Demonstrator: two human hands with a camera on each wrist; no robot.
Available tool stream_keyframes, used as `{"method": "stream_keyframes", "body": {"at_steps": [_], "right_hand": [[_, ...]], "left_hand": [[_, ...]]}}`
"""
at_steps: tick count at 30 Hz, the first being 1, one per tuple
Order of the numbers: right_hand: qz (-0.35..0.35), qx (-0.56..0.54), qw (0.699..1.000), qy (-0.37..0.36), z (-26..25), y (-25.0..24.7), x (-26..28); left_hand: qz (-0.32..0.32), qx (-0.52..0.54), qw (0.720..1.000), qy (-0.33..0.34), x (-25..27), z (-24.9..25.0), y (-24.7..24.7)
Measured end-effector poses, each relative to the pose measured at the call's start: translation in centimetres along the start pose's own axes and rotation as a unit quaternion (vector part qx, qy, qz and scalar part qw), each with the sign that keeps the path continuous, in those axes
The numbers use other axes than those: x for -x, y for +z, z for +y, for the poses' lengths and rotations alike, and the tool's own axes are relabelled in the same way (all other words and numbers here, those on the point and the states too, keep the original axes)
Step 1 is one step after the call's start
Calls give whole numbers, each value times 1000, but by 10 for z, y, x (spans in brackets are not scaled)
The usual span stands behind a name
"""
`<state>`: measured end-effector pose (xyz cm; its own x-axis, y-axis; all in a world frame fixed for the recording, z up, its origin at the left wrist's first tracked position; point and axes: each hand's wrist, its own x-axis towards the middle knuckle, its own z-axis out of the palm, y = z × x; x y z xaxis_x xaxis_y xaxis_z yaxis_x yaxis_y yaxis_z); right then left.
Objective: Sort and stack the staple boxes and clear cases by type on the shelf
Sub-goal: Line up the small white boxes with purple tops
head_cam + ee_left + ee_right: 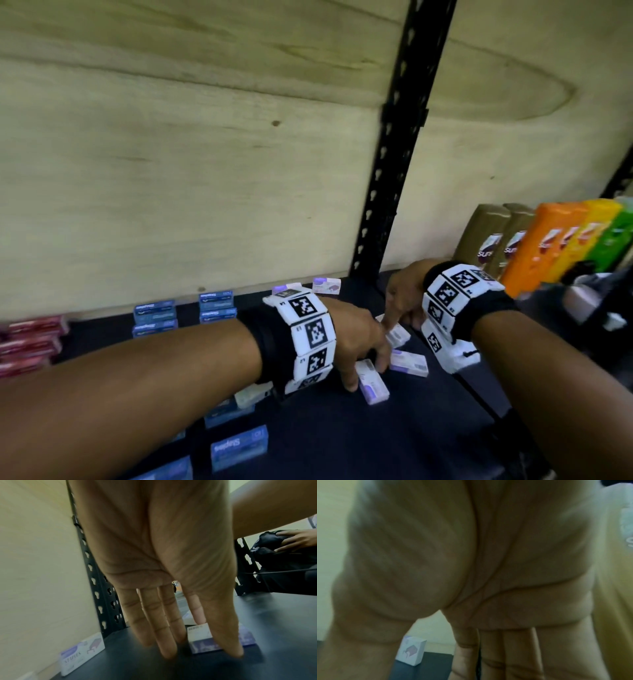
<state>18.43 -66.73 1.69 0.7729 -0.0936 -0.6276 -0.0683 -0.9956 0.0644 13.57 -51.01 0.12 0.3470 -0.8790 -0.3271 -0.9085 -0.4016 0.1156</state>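
Dark matte shelf [325,438], pale plywood back panel [205,154], black perforated steel upright [394,171].

Left hand [356,346] is reached down with fingers [164,635] straight and spread – thumb and fingertips are set either side of a small white-and-lilac cardboard staple box [371,382] lying flat on the shelf. Contact is seen at the thumb side; no curl round the box is visible, so the grip reads as apart.

Right hand [406,294] is held further back, one finger pointed down at a second white box [397,335]. Whether it touches cannot be told; the other fingers are blurred in the wrist view but look straight – nothing held.

A third white-lilac box [409,364] lies flat between the two. More white boxes [325,286] stand at the back panel.

Blue staple boxes [154,318] are stacked in two short piles at the rear, with loose blue ones [239,447] near the front edge. Red boxes [30,342] are stacked far left. Glossy bottles [561,246] – tan, orange, yellow, green – are lined up at right.
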Motion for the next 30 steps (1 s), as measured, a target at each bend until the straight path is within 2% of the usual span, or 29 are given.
{"method": "stream_keyframes", "body": {"at_steps": [5,8,13,18,22,24,27,30], "right_hand": [[2,-3,1000,-7,-1,7,2],[5,-20,1000,-9,-1,5,0],[56,-56,997,-27,-5,-2,0],[58,-114,990,-59,-12,-7,-20],[63,-85,991,-87,-20,-5,-28],[93,-61,989,-102,-21,-5,-30],[133,-15,983,-124,-21,-6,-31],[121,-42,982,-137,-21,-6,-35]], "left_hand": [[-5,-9,1000,-1,-5,0,4],[-8,-12,1000,-24,-2,-7,4],[-18,6,997,-71,15,-30,3],[-42,2,991,-125,36,-54,2],[-38,-2,984,-176,49,-69,5],[-26,-4,981,-192,51,-72,6],[3,8,981,-196,49,-74,8],[11,37,983,-179,47,-75,8]]}}
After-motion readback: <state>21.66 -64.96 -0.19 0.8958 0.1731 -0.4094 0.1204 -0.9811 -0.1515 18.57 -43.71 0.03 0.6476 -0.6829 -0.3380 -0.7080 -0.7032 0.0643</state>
